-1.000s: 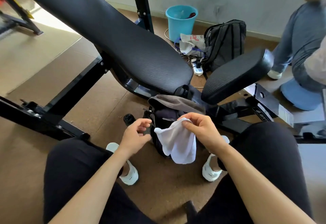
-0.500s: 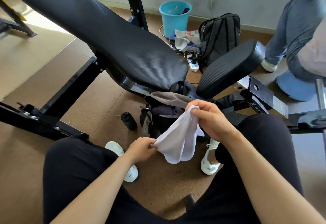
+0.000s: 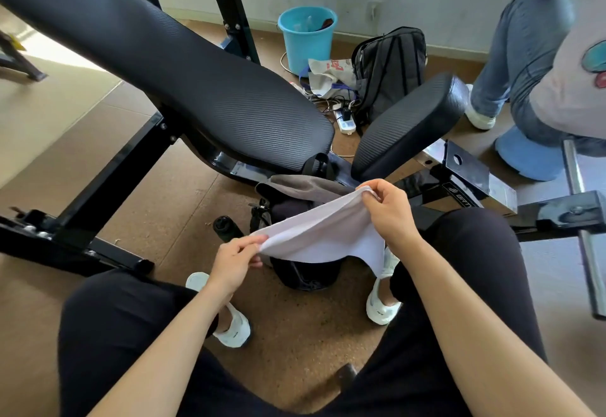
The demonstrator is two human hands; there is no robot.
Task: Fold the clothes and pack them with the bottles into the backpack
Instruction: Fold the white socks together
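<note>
White cloth [image 3: 323, 236] is held stretched in the air between both hands, directly above the dark backpack [image 3: 305, 275]. The backpack stands on the floor [image 3: 164, 187] at twelve o'clock from our knees, between the left shoe [image 3: 229, 328] and the right shoe [image 3: 382, 308].

Grip, as found: the left hand [image 3: 234, 261] pinches the lower corner at the cloth's eight o'clock. The right hand [image 3: 390, 213] grips the upper edge at two o'clock, bunched in curled fingers [image 3: 377, 188]. Neither hand is released. A loose tail hangs below the right wrist, near the right shoe.

Assessment: we judge the step in hand to be the fold. We recommend drawing the top edge straight, gathering in the hanging tail and laying corner to corner before lowering. The fabric looks thin and sags in the middle, so light, even tension is advised.

Edges and room:
- The black bottle [image 3: 226, 228] sits on the floor just beside the backpack at ten o'clock, not yet packed.
- The long bench pad [image 3: 183, 88] overhangs at eleven o'clock and the short pad [image 3: 406, 124] at one o'clock.
- The frame [image 3: 465, 170] runs close behind the bag, so forward and upward travel is limited.
- We find the best working room at six o'clock, over the lap.
- A second person [image 3: 541, 55] is at two o'clock, well apart.

We cannot tell how full the backpack is.
</note>
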